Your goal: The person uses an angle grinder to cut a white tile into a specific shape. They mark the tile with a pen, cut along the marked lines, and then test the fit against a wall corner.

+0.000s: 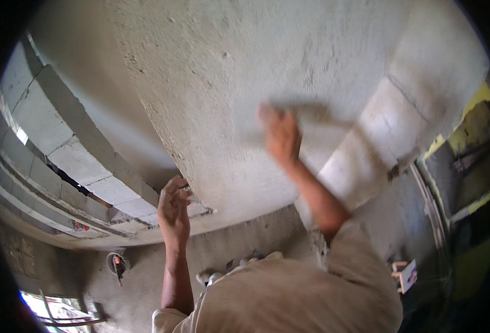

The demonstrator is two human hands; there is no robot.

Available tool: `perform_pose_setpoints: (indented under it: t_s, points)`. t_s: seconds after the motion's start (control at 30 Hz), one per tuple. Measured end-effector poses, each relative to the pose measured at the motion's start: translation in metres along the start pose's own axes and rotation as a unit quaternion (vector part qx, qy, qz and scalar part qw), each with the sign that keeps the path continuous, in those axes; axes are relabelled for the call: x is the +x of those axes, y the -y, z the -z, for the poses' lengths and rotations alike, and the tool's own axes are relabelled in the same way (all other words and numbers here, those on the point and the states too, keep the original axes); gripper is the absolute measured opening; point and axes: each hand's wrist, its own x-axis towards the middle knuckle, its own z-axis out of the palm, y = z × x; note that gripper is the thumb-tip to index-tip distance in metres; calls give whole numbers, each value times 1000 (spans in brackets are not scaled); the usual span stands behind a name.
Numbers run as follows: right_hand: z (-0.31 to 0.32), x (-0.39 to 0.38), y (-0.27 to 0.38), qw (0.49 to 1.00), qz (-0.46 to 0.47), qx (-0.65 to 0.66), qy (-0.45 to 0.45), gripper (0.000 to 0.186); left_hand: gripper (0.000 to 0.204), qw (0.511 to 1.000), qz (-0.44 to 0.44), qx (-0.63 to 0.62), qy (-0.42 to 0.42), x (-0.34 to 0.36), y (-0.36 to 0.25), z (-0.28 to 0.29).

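Note:
In front of me is a wide wall face (200,66) with a rough, pitted grey coat that looks smoother near my right hand. My right hand (281,136) is closed against it near the middle, smeared by motion. It grips what looks like a flat grey trowel (314,112), blurred and hard to tell from the wall. My left hand (174,204) is raised beside the wall's left edge, holding nothing that I can see. Its fingers are loosely bent and apart; whether they touch the edge I cannot tell.
Pale blocks (81,161) form stepped courses to the left. A lighter block strip (386,119) borders the coated face on the right. On the floor below stands a round bucket (112,261) with an orange-handled tool. A small wooden item (404,276) lies at lower right.

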Motion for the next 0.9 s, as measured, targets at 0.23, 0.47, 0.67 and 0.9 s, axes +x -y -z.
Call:
perform_pose_setpoints:
  t_s: [0.23,0.47,0.67,0.9]
  points:
    - [138,-26,90,561,-494,655,114,32,54,963,34,-18,267,-6,-67,-35]
    - [182,-5,107,595,-435,670,86,36,32,926,98,-102,351,-7,-115,-56]
    - [197,-10,109,619,-414,648,158,38,32,954,-1,7,301,50,-127,-48]
    - [179,-11,121,533,-446,711,106,39,27,978,-18,-146,149,31,-119,-47]
